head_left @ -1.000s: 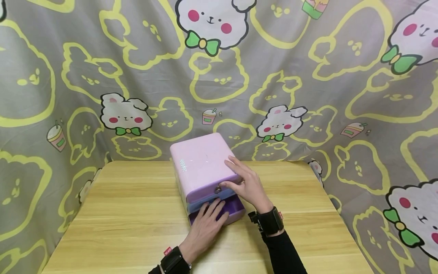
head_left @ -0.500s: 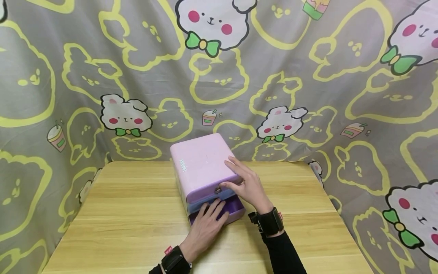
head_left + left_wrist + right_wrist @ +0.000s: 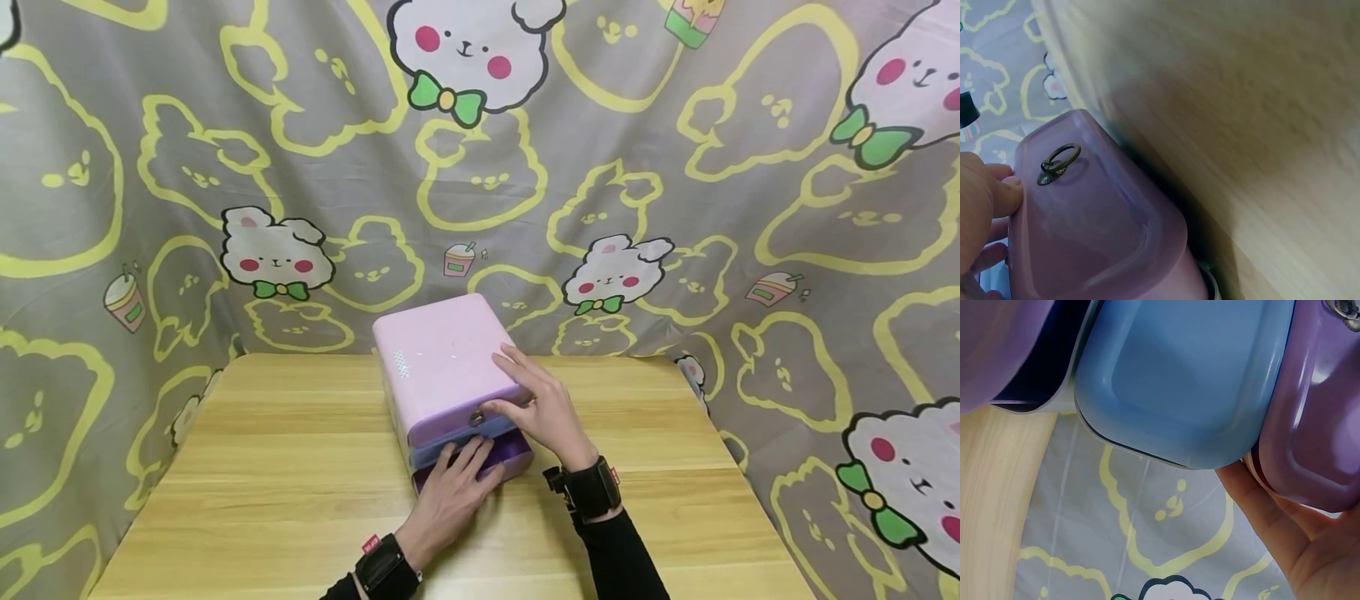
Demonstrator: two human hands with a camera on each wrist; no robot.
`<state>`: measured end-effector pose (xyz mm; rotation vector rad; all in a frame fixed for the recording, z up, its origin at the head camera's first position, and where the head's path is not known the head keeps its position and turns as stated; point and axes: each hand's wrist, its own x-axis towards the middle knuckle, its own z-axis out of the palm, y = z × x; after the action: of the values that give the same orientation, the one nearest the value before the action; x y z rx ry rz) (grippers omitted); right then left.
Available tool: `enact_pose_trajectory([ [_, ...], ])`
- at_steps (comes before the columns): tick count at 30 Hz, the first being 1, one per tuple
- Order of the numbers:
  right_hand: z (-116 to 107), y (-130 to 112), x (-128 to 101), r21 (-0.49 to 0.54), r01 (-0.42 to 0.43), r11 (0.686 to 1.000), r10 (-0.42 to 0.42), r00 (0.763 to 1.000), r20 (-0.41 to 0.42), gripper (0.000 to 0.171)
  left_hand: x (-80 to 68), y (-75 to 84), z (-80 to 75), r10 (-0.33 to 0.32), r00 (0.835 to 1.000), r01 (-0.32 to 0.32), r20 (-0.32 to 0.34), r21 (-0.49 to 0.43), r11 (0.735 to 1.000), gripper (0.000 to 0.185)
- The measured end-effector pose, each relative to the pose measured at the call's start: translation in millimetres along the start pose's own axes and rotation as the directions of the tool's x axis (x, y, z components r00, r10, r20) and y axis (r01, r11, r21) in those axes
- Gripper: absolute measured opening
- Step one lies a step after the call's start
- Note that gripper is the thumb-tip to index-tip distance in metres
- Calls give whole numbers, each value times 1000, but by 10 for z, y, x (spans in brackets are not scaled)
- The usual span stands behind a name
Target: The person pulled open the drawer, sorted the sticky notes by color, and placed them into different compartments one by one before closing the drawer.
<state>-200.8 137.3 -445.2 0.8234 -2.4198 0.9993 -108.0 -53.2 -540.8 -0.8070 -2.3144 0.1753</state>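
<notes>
A small pink drawer cabinet [image 3: 450, 358] stands turned at an angle on the table. Its bottom drawer [image 3: 517, 467], purple inside, is partly pulled out; its front carries a ring handle [image 3: 1052, 174]. My left hand [image 3: 453, 504] lies over this drawer's front, fingers past the rim and thumb at the edge. Above it are a blue middle drawer [image 3: 1191, 381] and a purple top drawer [image 3: 1310, 419], both pushed in. My right hand [image 3: 555, 412] holds the cabinet's front right corner, fingers on the top and side, thumb on the front beside the top drawer's ring.
The wood-patterned table [image 3: 300, 467] extends to both sides of the cabinet. A grey curtain [image 3: 360, 175] with rabbit prints hangs behind the table and along its sides. Black camera bands [image 3: 592, 490] sit on both wrists.
The bottom drawer has slid slightly inward, with my left hand on its front. My right hand and the cabinet body stay in place.
</notes>
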Motion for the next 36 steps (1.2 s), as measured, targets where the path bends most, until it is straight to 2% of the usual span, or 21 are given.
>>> enact_pose_trajectory([
  [4,-2,-2,-9,4,3,1000,-3,1000,-2,74,-1,-3,44,11,998,-8,-55,38,999,38],
  [7,-3,-1,-18,8,5,1000,-5,1000,-4,74,-7,-5,73,19,997,-14,-71,66,998,39],
  [13,5,12,-19,6,11,1000,-11,1000,-13,74,-2,-15,102,38,999,-34,-29,118,992,43],
  [24,-7,22,12,-2,23,1000,-23,1000,-10,75,15,-20,107,33,999,-38,30,196,980,50],
  [31,-22,24,4,5,16,1000,-16,1000,-3,74,-1,-1,165,37,999,-28,-37,215,976,49],
  [36,-20,30,-15,8,4,1000,-4,1000,7,74,-15,18,175,38,999,-31,-32,217,976,50],
])
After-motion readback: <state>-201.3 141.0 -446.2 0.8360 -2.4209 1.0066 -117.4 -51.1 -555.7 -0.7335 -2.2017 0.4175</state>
